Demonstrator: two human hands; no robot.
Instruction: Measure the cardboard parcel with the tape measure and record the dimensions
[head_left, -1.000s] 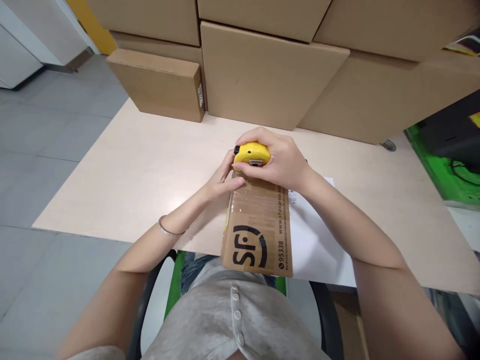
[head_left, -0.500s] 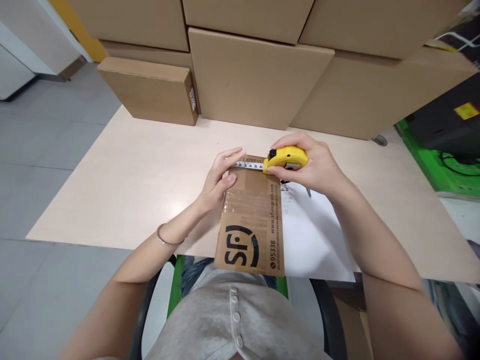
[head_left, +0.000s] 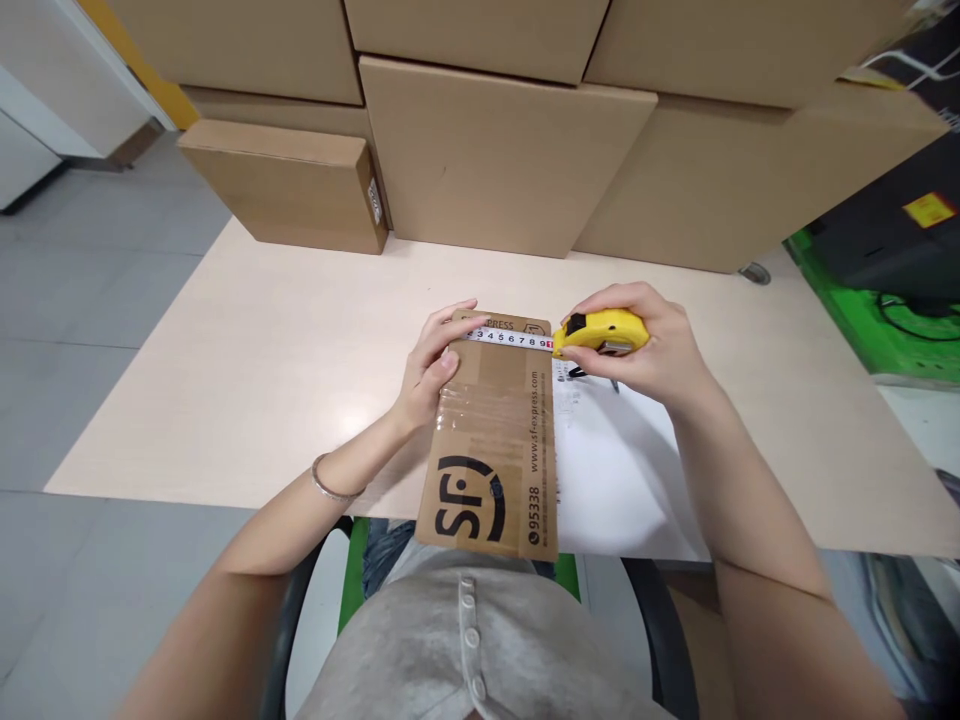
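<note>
A brown cardboard box (head_left: 491,440) with black SF lettering lies in front of me, its near end at the table's front edge. My left hand (head_left: 435,365) grips its far left side, with fingers on the start of the tape blade. My right hand (head_left: 645,335) is closed around a yellow tape measure (head_left: 611,330) just past the box's right edge. Between the hands the white blade (head_left: 510,339) lies across the box's far part, showing numbers up to 9 and a red mark. The blade's end is hidden under my left fingers.
White paper (head_left: 622,480) lies right of the box, with a dark pen-like item (head_left: 596,377) on it. Large cardboard boxes (head_left: 502,160) line the table's back; a flatter box (head_left: 285,190) stands at back left. A green surface with black equipment (head_left: 885,200) is at right.
My right hand has moved right with the tape measure, drawing out more blade, from about 6 to past 9. My left hand still holds the box's left side.
</note>
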